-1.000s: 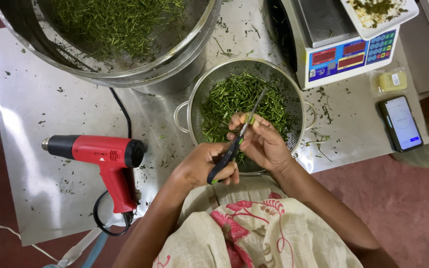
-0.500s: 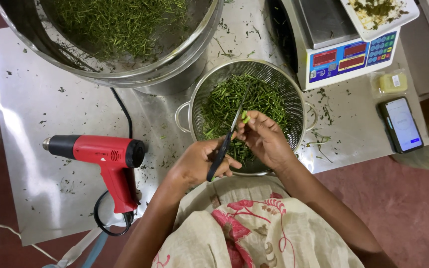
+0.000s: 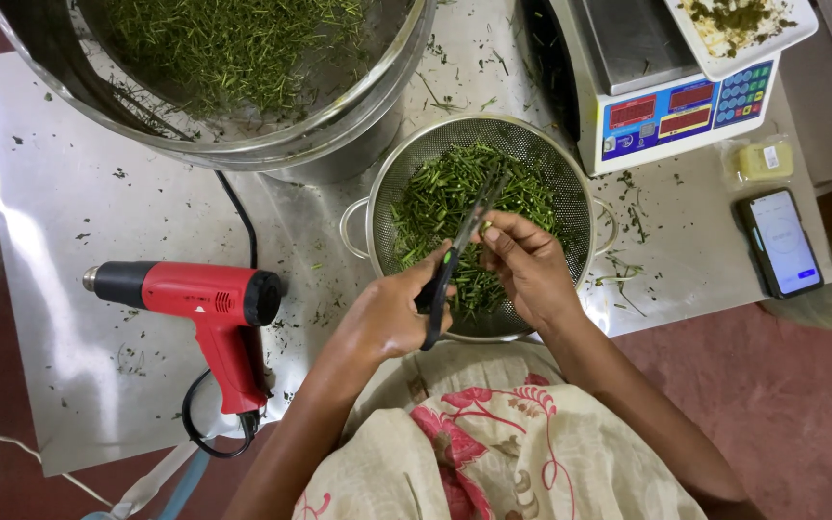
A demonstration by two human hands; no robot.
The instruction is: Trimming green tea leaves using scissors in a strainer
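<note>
In the middle of the frame, the left hand (image 3: 392, 313) grips scissors (image 3: 459, 250) and the right hand (image 3: 527, 260) pinches a green stem (image 3: 484, 229) over the metal strainer (image 3: 570, 183), so cut bits drop in.

The steel counter (image 3: 69, 193) carries a big pot (image 3: 243, 87), colander (image 3: 479, 231), red heat gun (image 3: 195, 308), scale (image 3: 666, 87), phone (image 3: 780, 241) and scattered green bits.
</note>
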